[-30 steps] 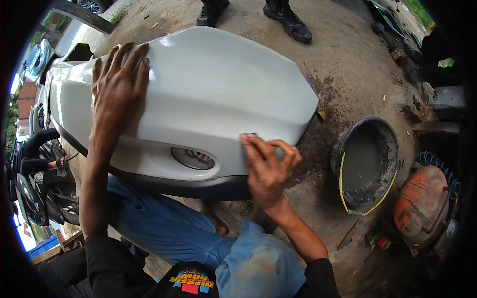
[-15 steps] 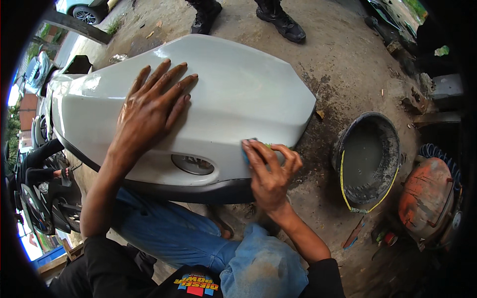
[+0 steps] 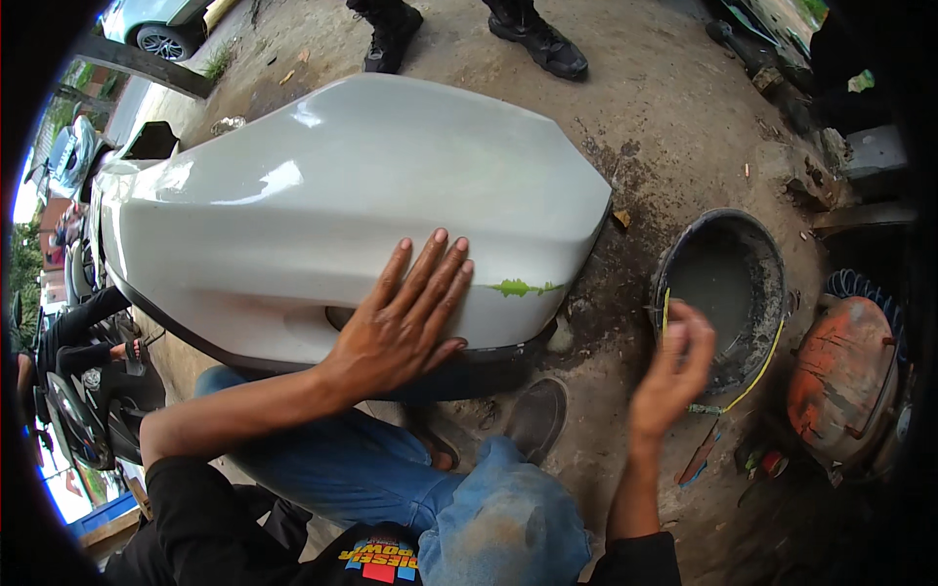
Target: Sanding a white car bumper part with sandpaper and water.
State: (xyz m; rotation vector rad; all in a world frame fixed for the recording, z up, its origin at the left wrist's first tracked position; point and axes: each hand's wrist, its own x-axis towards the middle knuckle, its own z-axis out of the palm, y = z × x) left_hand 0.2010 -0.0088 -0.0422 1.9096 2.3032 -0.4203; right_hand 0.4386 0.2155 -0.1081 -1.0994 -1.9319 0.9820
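A white car bumper (image 3: 371,186) lies across in front of my knees, with a light opening in its near side. My left hand (image 3: 396,327) rests flat on it, fingers stretched out, partly covering that opening. Right of my fingertips a jagged light-green patch (image 3: 523,287) shows along the bumper's crease. My right hand (image 3: 674,366) is off the bumper, at the near left side of a black bucket (image 3: 777,273) with greyish water inside. Its fingers are curled together; what they hold, if anything, is hidden.
A yellow-covered bucket handle (image 3: 765,359) hangs along the near rim. Right of the bucket sits a worn orange tank (image 3: 845,371) with a coiled hose (image 3: 870,293). Another person's black boots (image 3: 542,41) stand beyond the bumper. Motorcycles (image 3: 83,391) are at the left.
My right hand has left the bumper with a small bluish pad, moving right to the bucket, uncovering the green patch. My left hand has slid right and nearer along the bumper.
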